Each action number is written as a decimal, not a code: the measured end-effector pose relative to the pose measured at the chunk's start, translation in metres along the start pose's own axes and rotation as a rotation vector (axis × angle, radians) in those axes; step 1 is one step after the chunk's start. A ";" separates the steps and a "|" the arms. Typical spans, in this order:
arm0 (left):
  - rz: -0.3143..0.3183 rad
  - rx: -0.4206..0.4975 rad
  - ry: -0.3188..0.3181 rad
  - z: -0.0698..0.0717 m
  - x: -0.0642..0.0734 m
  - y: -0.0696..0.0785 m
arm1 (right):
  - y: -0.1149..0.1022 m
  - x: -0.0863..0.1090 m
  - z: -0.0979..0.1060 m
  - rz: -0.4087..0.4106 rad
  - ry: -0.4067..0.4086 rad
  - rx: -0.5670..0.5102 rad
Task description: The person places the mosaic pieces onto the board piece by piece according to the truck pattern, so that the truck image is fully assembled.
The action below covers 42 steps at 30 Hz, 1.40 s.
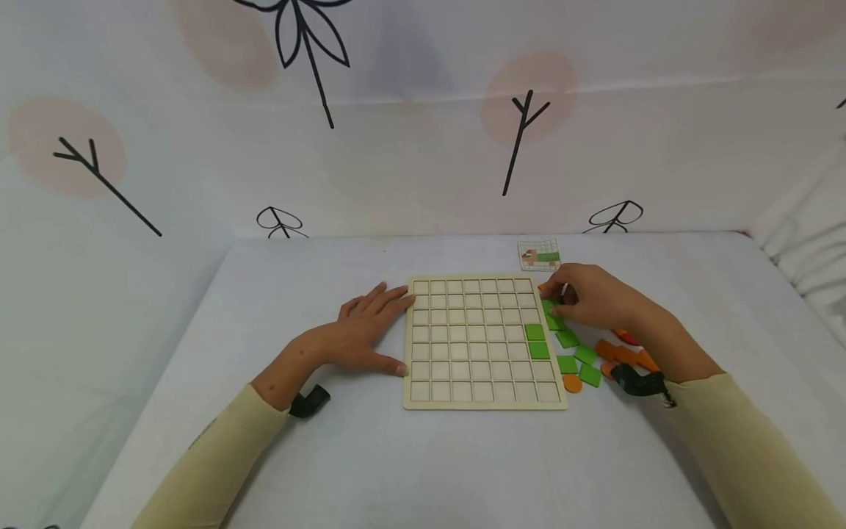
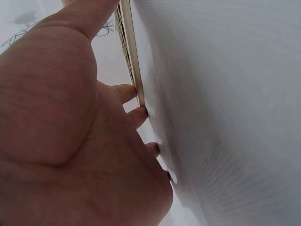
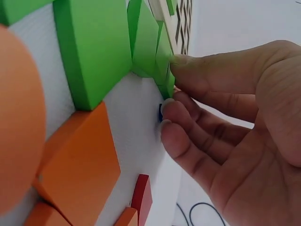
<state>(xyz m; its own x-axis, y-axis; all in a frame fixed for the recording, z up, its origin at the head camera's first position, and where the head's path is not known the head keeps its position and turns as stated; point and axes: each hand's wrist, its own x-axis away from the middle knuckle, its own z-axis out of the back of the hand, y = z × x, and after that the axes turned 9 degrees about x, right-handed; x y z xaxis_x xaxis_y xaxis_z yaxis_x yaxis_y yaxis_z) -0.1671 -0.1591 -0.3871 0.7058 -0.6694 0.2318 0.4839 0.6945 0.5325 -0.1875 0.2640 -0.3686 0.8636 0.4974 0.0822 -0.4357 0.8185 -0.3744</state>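
Note:
A square cream grid board [image 1: 485, 402] lies on the white table. Two green square tiles [image 1: 539, 350] sit in cells near its right edge. My left hand [image 1: 363, 334] rests at the board's left side, fingers spread and fairly straight, fingertips and thumb touching the edge; the left wrist view has the board edge [image 2: 134, 56] against the fingers. At the board's upper right side, my right hand [image 1: 588, 297] has its fingers bent and pinches a green tile [image 3: 164, 61] between thumb and fingers. A small dark blue piece [image 3: 160, 113] shows by its fingertips, mostly hidden.
Right of the board lie loose green tiles [image 1: 567, 364], orange pieces [image 1: 624, 355], an orange round piece [image 1: 572, 383] and a red piece [image 3: 143, 195]. A small picture card [image 1: 538, 255] with a grid lies behind the board. Patterned cloth [image 1: 410, 162] hangs behind the table.

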 end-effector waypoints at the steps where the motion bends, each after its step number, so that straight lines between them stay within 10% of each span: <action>1: -0.001 0.000 0.001 0.000 0.000 0.000 | 0.000 0.000 0.000 0.001 -0.003 0.003; 42: -0.003 0.007 -0.010 0.000 0.000 -0.001 | -0.045 0.002 -0.013 0.153 -0.006 -0.179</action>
<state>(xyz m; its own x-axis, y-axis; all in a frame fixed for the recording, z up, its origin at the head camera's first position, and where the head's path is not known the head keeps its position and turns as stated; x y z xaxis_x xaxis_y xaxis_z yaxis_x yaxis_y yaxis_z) -0.1681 -0.1596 -0.3875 0.6994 -0.6738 0.2385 0.4820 0.6910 0.5388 -0.1633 0.2243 -0.3633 0.7891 0.6140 0.0167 -0.5095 0.6696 -0.5404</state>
